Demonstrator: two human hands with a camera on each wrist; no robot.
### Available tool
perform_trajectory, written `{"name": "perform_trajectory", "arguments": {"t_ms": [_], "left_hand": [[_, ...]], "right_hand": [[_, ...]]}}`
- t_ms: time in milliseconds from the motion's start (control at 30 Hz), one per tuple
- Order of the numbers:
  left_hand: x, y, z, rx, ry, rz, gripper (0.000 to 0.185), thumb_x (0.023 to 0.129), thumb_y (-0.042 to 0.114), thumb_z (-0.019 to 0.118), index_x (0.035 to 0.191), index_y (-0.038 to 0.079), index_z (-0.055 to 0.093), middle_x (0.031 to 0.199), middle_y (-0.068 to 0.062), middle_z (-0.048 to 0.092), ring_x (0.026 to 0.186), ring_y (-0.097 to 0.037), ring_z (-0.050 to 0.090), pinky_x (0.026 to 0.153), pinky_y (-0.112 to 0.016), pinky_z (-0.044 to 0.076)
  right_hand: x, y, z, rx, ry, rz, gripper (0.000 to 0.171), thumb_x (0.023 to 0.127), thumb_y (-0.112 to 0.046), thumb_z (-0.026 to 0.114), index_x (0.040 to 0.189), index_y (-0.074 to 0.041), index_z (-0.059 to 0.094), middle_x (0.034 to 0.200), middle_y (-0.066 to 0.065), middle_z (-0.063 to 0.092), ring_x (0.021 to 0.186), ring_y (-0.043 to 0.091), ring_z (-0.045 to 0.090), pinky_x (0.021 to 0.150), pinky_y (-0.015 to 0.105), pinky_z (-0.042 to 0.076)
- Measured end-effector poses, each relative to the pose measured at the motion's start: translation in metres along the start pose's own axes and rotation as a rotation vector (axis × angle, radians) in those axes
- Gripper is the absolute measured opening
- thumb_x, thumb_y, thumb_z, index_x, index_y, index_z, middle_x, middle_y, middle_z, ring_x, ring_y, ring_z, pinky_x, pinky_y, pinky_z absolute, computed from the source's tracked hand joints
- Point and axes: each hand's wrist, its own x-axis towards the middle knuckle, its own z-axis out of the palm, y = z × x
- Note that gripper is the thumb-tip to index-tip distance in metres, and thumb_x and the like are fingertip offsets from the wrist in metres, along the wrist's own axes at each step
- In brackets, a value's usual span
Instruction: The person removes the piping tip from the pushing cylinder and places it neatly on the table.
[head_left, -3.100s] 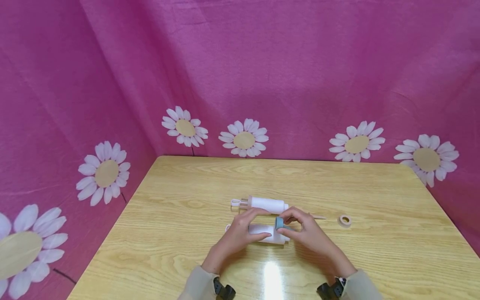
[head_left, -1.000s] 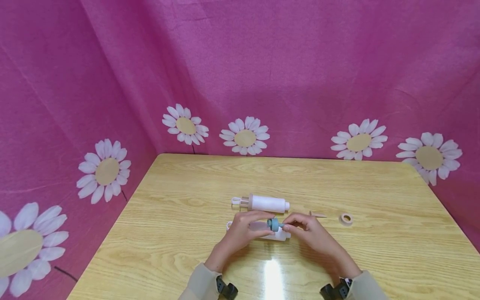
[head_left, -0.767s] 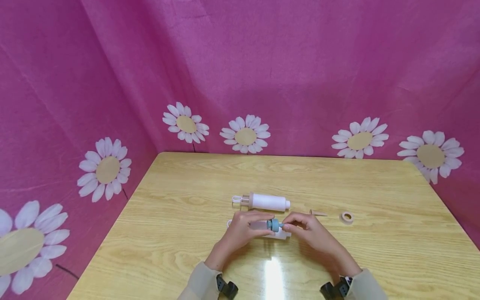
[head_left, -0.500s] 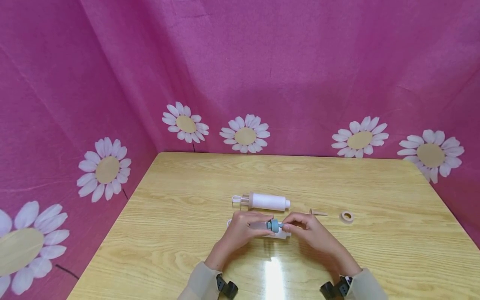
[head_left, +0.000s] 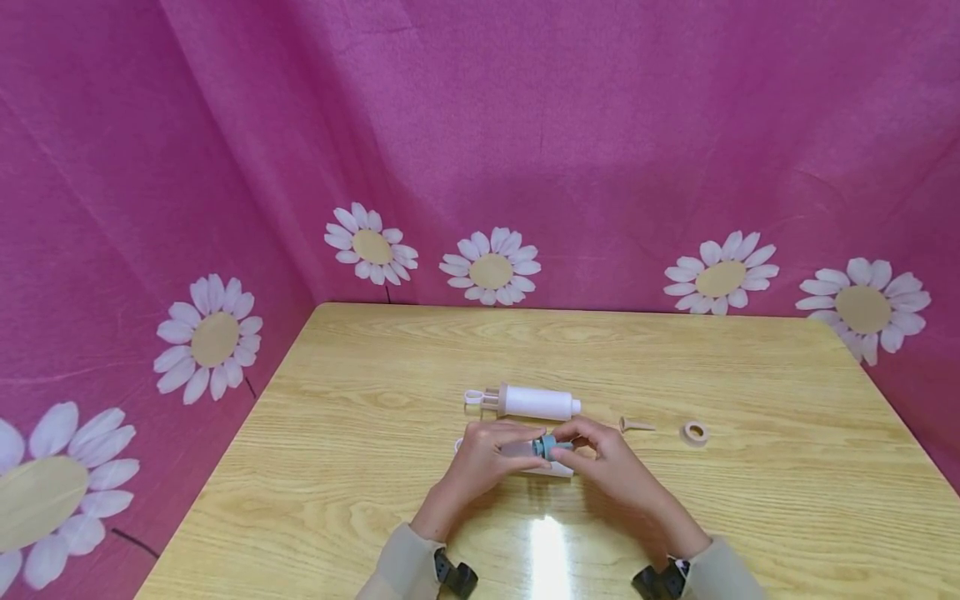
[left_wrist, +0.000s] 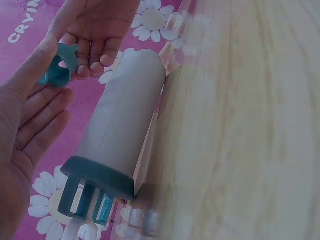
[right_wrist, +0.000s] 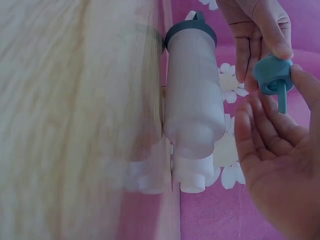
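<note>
Both hands meet over the white tube on the table: left hand and right hand each pinch the blue nozzle cap.

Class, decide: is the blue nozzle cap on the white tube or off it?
Off. The blue nozzle cap sits between both hands' fingertips, apart from the white tube.

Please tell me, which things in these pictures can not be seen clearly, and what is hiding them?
- Near white syringe-like tube, head view: mostly covered by the left hand and right hand.
- Blue nozzle cap, head view: too small to show its shape; the right wrist view is clearer.
- Beige cone tip and beige ring, head view: too small for detail.
- Table, both wrist views: blurred.
</note>
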Motion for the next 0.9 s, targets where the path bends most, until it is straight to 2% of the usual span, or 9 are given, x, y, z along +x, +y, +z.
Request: {"name": "perform_trajectory", "arguments": {"t_ms": [233,333,533,700,900], "left_hand": [[0.0005,-0.0001,0.0019,-0.041,-0.006,0.017,0.033,0.069,0.015,0.086,0.099,0.002,0.077,0.094,-0.01,0.077,0.086,-0.016,0.075,0.082,-0.014,0.055],[0.0001,-0.001,0.0023,-0.054,-0.009,0.012,0.032,0.07,0.014,0.085,0.098,0.003,0.077,0.094,-0.01,0.077,0.087,-0.016,0.075,0.082,-0.014,0.055],[-0.0005,-0.0012,-0.0004,-0.061,-0.012,-0.031,0.029,0.073,0.016,0.083,0.1,0.006,0.077,0.095,-0.007,0.077,0.089,-0.015,0.075,0.083,-0.015,0.055],[-0.0013,-0.0027,-0.0027,-0.06,-0.045,-0.057,0.021,0.079,0.017,0.079,0.098,0.008,0.077,0.095,-0.004,0.078,0.091,-0.012,0.074,0.085,-0.015,0.055],[-0.003,-0.0061,-0.0033,-0.052,-0.046,-0.069,0.018,0.082,0.015,0.078,0.098,0.007,0.077,0.095,-0.004,0.078,0.091,-0.012,0.074,0.084,-0.015,0.055]], "right_hand": [[-0.0021,0.0002,-0.0018,0.138,-0.057,0.076,0.016,0.094,-0.013,0.064,0.106,-0.002,0.065,0.103,0.009,0.066,0.093,0.001,0.061,0.083,0.02,0.052],[-0.0032,0.0011,-0.0024,0.162,-0.063,0.082,0.018,0.094,-0.012,0.064,0.107,-0.001,0.064,0.104,0.004,0.066,0.093,0.001,0.061,0.081,0.02,0.052],[-0.0035,0.0,-0.0037,0.188,-0.04,0.041,0.017,0.092,-0.009,0.066,0.108,-0.001,0.064,0.102,-0.007,0.064,0.091,0.001,0.061,0.081,0.021,0.053],[-0.0051,0.0011,-0.0052,0.182,-0.007,-0.014,0.017,0.091,-0.005,0.066,0.107,-0.002,0.063,0.101,-0.006,0.064,0.09,0.002,0.061,0.084,0.021,0.052],[-0.0088,0.0041,-0.0097,0.163,0.033,-0.022,0.017,0.09,-0.003,0.067,0.107,-0.002,0.063,0.101,0.0,0.064,0.09,0.002,0.06,0.085,0.019,0.052]]}}
